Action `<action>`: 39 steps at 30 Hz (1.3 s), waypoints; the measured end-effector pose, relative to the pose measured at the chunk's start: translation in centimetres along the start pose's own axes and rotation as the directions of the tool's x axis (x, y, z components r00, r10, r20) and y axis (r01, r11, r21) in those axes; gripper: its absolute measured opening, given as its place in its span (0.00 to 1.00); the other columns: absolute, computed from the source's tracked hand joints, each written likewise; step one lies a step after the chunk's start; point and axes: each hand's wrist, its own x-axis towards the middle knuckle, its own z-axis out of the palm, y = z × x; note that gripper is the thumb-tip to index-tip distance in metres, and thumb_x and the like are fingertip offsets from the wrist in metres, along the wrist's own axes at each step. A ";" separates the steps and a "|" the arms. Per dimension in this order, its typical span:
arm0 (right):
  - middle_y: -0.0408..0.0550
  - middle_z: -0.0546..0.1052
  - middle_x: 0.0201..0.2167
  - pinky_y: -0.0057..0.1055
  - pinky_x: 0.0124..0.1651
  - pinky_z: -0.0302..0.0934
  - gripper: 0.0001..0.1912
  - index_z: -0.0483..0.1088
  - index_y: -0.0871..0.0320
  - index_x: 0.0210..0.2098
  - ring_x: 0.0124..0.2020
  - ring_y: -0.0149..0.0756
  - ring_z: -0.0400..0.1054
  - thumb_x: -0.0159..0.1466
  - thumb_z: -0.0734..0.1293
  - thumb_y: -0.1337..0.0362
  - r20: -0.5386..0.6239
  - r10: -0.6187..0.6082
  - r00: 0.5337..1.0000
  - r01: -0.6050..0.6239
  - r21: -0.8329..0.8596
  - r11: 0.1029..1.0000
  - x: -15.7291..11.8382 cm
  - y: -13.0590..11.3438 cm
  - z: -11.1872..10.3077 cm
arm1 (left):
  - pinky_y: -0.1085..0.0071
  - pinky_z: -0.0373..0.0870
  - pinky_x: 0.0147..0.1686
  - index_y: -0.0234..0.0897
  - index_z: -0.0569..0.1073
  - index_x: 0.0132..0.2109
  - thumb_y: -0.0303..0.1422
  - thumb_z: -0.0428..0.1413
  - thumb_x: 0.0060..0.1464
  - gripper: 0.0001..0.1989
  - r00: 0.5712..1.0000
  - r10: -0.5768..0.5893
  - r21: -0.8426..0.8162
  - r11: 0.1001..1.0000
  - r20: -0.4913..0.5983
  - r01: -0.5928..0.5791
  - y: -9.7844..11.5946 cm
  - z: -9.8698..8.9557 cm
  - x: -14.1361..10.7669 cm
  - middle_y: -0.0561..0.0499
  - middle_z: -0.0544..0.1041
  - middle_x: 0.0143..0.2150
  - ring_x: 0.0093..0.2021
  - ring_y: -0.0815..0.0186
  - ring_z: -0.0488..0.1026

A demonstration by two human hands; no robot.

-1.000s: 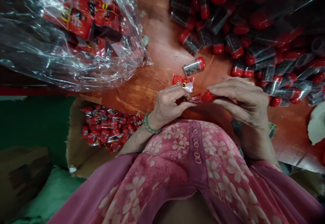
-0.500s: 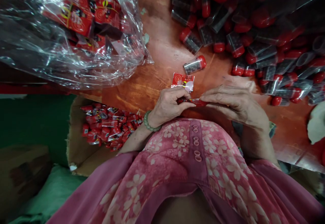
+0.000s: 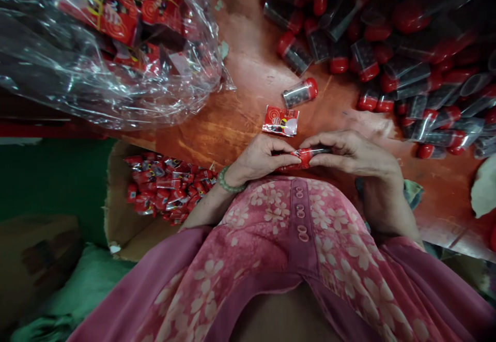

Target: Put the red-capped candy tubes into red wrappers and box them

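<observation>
My left hand [image 3: 261, 157], a green bead bracelet at its wrist, pinches a red printed sleeve [image 3: 304, 157] between thumb and fingers. From the other side, my right hand [image 3: 354, 152] grips a small clear bottle with dark contents [image 3: 320, 151]. The bottle's left end meets the sleeve; how far it sits inside is hidden by my fingers. Just beyond my hands, flat red printed sleeves [image 3: 280, 120] lie on the table, apparently stacked. Behind them a red-capped clear bottle [image 3: 299, 93] rests on its side.
A heap of red-capped bottles [image 3: 411, 81] covers the table's [image 3: 244, 83] back right. At the back left is a clear plastic bag [image 3: 166, 99] of banded red sleeves. Below the table edge, a cardboard box [image 3: 116, 202] holds many red-wrapped pieces [image 3: 170, 187].
Between my hands a clear bottle now shows in my right fingers, against the red sleeve. Earlier only a thin red sleeve was visible there. The view has shifted slightly.
</observation>
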 end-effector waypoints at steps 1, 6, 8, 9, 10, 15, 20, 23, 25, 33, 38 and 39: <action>0.45 0.84 0.41 0.31 0.44 0.68 0.18 0.77 0.55 0.53 0.39 0.36 0.78 0.69 0.68 0.52 -0.007 0.018 1.000 -0.018 0.019 1.000 0.0 0.1 0.1 | 0.74 0.63 0.27 0.35 0.85 0.34 0.42 0.64 0.54 0.13 1.000 -0.014 -0.001 1.000 0.007 0.014 0.0 0.0 0.0 0.51 0.80 0.26 0.24 0.70 0.71; 0.48 0.83 0.45 0.33 0.45 0.68 0.19 0.76 0.55 0.54 0.41 0.39 0.78 0.67 0.69 0.53 -0.038 0.020 0.999 -0.021 -0.039 0.999 -0.2 0.4 0.3 | 0.75 0.62 0.26 0.34 0.84 0.34 0.41 0.63 0.54 0.13 0.999 -0.047 0.013 0.999 0.014 0.047 0.2 0.3 0.1 0.52 0.79 0.24 0.23 0.71 0.69; 0.48 0.83 0.45 0.33 0.45 0.68 0.20 0.76 0.54 0.55 0.41 0.39 0.78 0.67 0.69 0.52 -0.041 0.017 0.999 -0.019 -0.060 0.998 -0.3 0.5 0.3 | 0.75 0.64 0.27 0.34 0.84 0.35 0.41 0.62 0.53 0.13 0.999 -0.049 -0.004 0.999 -0.017 0.049 0.3 0.5 0.1 0.51 0.81 0.27 0.25 0.71 0.70; 0.48 0.83 0.44 0.34 0.45 0.68 0.20 0.76 0.54 0.54 0.40 0.39 0.78 0.67 0.69 0.51 -0.039 0.019 0.999 -0.021 -0.063 0.998 -0.3 0.5 0.4 | 0.75 0.66 0.29 0.34 0.84 0.35 0.41 0.62 0.53 0.13 0.998 -0.046 -0.012 0.999 -0.034 0.046 0.4 0.6 0.1 0.50 0.82 0.28 0.27 0.70 0.72; 0.48 0.83 0.43 0.34 0.45 0.68 0.21 0.76 0.54 0.54 0.40 0.39 0.78 0.68 0.69 0.50 -0.038 0.020 0.999 -0.022 -0.061 0.998 -0.3 0.5 0.4 | 0.74 0.67 0.30 0.35 0.85 0.35 0.40 0.63 0.53 0.13 0.998 -0.042 -0.017 0.999 -0.051 0.041 0.5 0.7 0.2 0.50 0.82 0.30 0.28 0.69 0.72; 0.49 0.82 0.50 0.36 0.51 0.68 0.22 0.74 0.54 0.57 0.47 0.42 0.78 0.68 0.69 0.51 -0.086 -0.016 0.996 0.011 -0.061 0.998 -0.3 0.4 1.1 | 0.74 0.66 0.31 0.35 0.84 0.33 0.41 0.63 0.52 0.13 0.996 -0.027 -0.008 1.000 -0.090 0.026 0.9 1.1 0.6 0.51 0.81 0.29 0.29 0.69 0.72; 0.47 0.83 0.46 0.34 0.49 0.68 0.18 0.76 0.54 0.53 0.44 0.40 0.77 0.67 0.70 0.53 -0.197 0.007 0.980 -0.005 0.011 1.000 -0.4 0.6 2.0 | 0.72 0.66 0.33 0.34 0.84 0.35 0.43 0.66 0.49 0.15 0.982 -0.075 -0.040 0.997 -0.173 0.069 1.1 0.8 0.6 0.51 0.81 0.30 0.30 0.69 0.72; 0.46 0.82 0.43 0.33 0.47 0.69 0.18 0.76 0.55 0.50 0.42 0.37 0.76 0.65 0.72 0.52 -0.277 0.059 0.959 -0.018 0.150 0.988 -0.6 1.1 2.7 | 0.71 0.70 0.38 0.35 0.84 0.40 0.43 0.69 0.46 0.17 0.974 -0.108 -0.143 0.987 -0.200 0.080 1.0 0.6 0.1 0.50 0.83 0.36 0.35 0.66 0.76; 0.45 0.82 0.41 0.32 0.46 0.70 0.18 0.76 0.56 0.49 0.39 0.35 0.76 0.64 0.73 0.52 -0.322 0.115 0.940 -0.018 0.288 0.957 -0.7 1.5 3.2 | 0.71 0.72 0.39 0.36 0.82 0.44 0.44 0.71 0.42 0.23 0.973 -0.141 -0.318 0.945 -0.182 0.077 0.8 0.7 -0.1 0.49 0.83 0.39 0.36 0.65 0.78; 0.44 0.81 0.41 0.31 0.48 0.72 0.20 0.72 0.54 0.48 0.40 0.32 0.77 0.61 0.76 0.53 -0.479 0.220 0.850 0.112 0.572 0.813 0.1 2.0 5.1 | 0.76 0.71 0.31 0.35 0.81 0.33 0.47 0.74 0.35 0.23 0.945 -0.260 -0.618 0.782 -0.199 0.085 0.2 3.2 0.7 0.50 0.82 0.30 0.28 0.71 0.75; 0.43 0.81 0.39 0.30 0.46 0.72 0.23 0.68 0.54 0.50 0.38 0.31 0.77 0.61 0.74 0.51 -0.535 0.204 0.820 0.165 0.562 0.811 1.4 1.9 6.0 | 0.76 0.69 0.32 0.34 0.82 0.30 0.48 0.74 0.37 0.22 0.908 -0.274 -0.626 0.780 -0.319 0.016 0.6 3.8 1.5 0.52 0.81 0.28 0.27 0.73 0.72; 0.43 0.81 0.39 0.30 0.46 0.72 0.24 0.67 0.53 0.51 0.38 0.31 0.77 0.61 0.74 0.50 -0.550 0.196 0.812 0.171 0.544 0.821 1.5 1.9 6.1 | 0.76 0.69 0.31 0.34 0.81 0.29 0.48 0.74 0.36 0.22 0.901 -0.287 -0.637 0.771 -0.326 0.015 0.8 3.8 1.7 0.53 0.80 0.26 0.26 0.74 0.72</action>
